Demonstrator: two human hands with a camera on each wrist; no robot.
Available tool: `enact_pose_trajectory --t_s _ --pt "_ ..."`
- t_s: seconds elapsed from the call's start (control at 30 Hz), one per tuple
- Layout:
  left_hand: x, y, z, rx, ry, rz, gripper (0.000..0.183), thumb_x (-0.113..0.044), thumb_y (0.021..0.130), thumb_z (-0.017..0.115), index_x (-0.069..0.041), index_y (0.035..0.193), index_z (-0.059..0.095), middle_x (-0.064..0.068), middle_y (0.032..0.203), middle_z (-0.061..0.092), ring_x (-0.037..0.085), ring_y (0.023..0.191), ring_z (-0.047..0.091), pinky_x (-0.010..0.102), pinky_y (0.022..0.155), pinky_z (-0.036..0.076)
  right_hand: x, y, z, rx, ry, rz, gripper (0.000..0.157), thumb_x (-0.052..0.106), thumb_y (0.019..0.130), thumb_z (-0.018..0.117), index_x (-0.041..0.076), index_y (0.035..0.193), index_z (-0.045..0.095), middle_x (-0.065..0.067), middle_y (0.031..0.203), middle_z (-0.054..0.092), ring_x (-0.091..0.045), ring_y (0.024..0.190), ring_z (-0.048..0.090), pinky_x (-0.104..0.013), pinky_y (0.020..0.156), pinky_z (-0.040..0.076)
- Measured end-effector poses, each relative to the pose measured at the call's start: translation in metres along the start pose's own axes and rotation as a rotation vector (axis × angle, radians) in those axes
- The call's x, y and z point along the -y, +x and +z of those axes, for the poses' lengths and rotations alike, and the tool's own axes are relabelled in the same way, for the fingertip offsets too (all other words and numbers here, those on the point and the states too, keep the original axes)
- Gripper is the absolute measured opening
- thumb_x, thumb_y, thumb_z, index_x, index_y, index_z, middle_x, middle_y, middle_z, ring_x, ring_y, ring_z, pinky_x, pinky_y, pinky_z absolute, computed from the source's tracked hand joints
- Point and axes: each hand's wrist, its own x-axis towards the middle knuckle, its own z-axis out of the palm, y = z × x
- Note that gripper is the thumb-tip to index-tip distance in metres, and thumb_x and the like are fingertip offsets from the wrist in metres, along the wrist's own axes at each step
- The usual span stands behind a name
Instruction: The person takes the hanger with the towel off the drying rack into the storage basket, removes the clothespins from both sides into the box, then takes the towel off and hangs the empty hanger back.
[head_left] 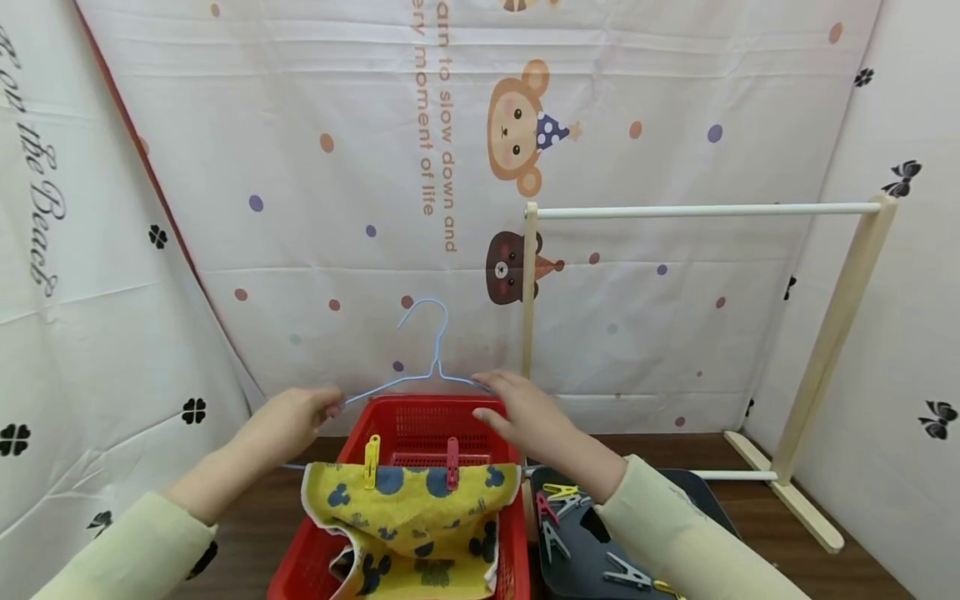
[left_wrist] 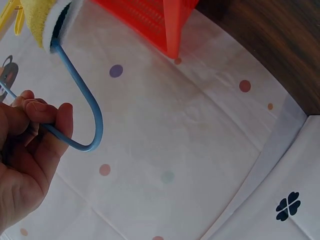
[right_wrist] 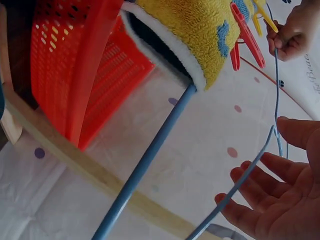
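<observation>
While the yellow cloth [head_left: 408,521] hangs folded over its lower bar, the blue hanger [head_left: 437,360] in the head view appears held over the red basket [head_left: 442,416], its hook at 12 o'clock and the cloth at 6; the left hand [head_left: 300,421] sits between 9 and 10, the right hand [head_left: 528,417] between 2 and 3. 2 clips, a yellow clip [head_left: 371,462] and a red clip [head_left: 452,464], pin the cloth near its fold. The hanger looks light, stiff yet a little springy, and smooth enough to slide between fingers, while the cloth should be soft and limp (towelling, by its pile). In the left wrist view the left hand, at 8 o'clock, is clamped on the wire, close to the rounded corner: a sound hold that leaves the cloth alone. In the right wrist view the right hand, at 4 o'clock, has thumb and fingers apart, the wire lying against the fingertips. The cloth's edge gapes around the bar near 1 o'clock, so the bare shoulders seem the best grip; nothing looks fragile.
</observation>
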Motion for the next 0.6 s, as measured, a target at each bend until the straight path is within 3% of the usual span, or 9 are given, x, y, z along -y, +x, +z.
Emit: enact_pose_trajectory --t_s 0.27,0.6 --pt "0.002 0.002 0.007 0.027 -0.018 -0.015 0.025 0.003 0.089 0.071 -0.018 0.079 0.060 -0.006 0.068 0.055 0.008 0.067 0.049 0.023 0.060 0.049 0.009 0.018 0.010 0.102 -0.031 0.017 0.054 0.021 0.098 0.069 0.002 0.146 0.053 -0.019 0.147 0.058 -0.035 0.138 0.055 -0.050 0.116 0.045" --pt "0.008 0.006 0.014 0.056 -0.035 -0.025 0.025 0.004 0.089 0.070 -0.016 0.078 0.060 -0.006 0.067 0.052 0.009 0.067 0.049 0.023 0.061 0.047 0.012 0.040 0.015 0.071 -0.151 -0.013 0.036 0.014 0.100 0.065 0.004 0.134 0.063 -0.014 0.126 0.072 -0.029 0.118 0.068 -0.045 0.103 0.056"
